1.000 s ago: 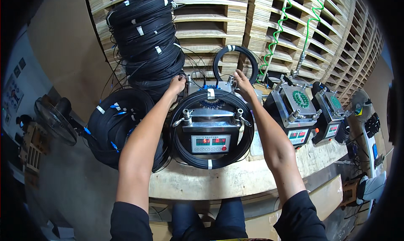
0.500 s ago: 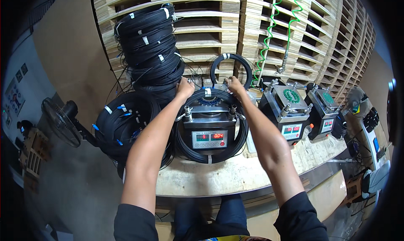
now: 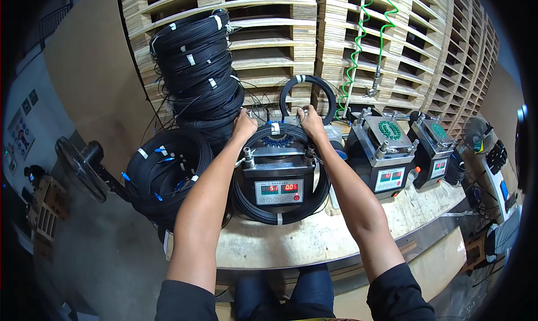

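Note:
In front of me stands a black polishing machine (image 3: 241,178) with a lit control panel (image 3: 278,192). A ring of blue connectors (image 3: 277,140) sits on its top plate. A coil of black cable (image 3: 263,215), tied with white tape, hangs around the machine. My left hand (image 3: 245,125) is closed around a metal clamp at the far left corner; a bit of shiny metal shows by its fingers. At the far right corner my right hand (image 3: 311,122) is closed around the matching clamp, mostly hidden by its fingers. Metal clamp posts (image 3: 310,156) stand at both front corners.
Tall stacked cable coils (image 3: 196,69) and a loose coil heap (image 3: 162,181) stand left, near a black fan (image 3: 84,164). Another coil (image 3: 286,99) stands upright behind. Two similar machines (image 3: 374,172) are on the right. Wooden pallets (image 3: 269,52) rise behind the bench (image 3: 263,254).
The view has shifted slightly, and the lit readings on the machine panel have changed. Both hands stay at the far corners; the right hand's fingers have moved a little.

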Available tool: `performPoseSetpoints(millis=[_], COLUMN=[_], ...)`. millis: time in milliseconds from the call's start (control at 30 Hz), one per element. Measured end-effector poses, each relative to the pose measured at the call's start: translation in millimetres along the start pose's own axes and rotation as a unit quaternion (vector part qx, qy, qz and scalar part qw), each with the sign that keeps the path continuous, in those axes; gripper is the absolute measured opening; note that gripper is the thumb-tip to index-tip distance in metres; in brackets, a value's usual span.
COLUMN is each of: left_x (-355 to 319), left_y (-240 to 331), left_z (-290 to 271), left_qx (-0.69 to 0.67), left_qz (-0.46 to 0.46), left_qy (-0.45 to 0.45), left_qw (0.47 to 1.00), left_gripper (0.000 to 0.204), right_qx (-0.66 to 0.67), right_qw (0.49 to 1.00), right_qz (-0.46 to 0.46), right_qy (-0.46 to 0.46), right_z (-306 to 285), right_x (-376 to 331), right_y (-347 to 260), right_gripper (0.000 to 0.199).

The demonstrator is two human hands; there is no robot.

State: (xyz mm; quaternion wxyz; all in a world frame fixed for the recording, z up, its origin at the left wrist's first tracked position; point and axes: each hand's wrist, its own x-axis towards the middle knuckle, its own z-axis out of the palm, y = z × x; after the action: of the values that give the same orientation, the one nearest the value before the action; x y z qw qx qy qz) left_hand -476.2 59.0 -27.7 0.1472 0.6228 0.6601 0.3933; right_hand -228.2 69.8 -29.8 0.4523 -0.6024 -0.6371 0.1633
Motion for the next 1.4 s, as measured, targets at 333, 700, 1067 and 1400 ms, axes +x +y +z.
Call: performPoseSetpoints(millis=[333,700,1067,1400], left_x=[-13.3,-11.4,-8.2,-7.6], left_y=[14.5,-10.4,-15.4,-13.3], left_z=[-3.1,-2.9,3.1,3.1], left_qx=[-0.011,-0.154,-0.17,-0.168], left_qz=[-0.002,0.035,0.021,0.032], left_qy=[0.015,-0.001,-0.015,-0.016], left_qw=[1.0,0.987,0.985,0.985], left_gripper=[0.054,0.057,0.053,0.061], right_qx=[0.036,0.12,0.131,0.124], right_qw=[0.993,0.984,0.979,0.981], right_qz=[-0.116,-0.11,-0.123,-0.134], right_qy=[-0.008,-0.078,-0.094,-0.072], right_z=[-0.2,6.9,8.4,6.7], right_x=[5.3,10.9,12.3,10.5], right_y=[29.1,38.8,38.5,39.3], right_gripper=[0.04,0.053,0.05,0.044])
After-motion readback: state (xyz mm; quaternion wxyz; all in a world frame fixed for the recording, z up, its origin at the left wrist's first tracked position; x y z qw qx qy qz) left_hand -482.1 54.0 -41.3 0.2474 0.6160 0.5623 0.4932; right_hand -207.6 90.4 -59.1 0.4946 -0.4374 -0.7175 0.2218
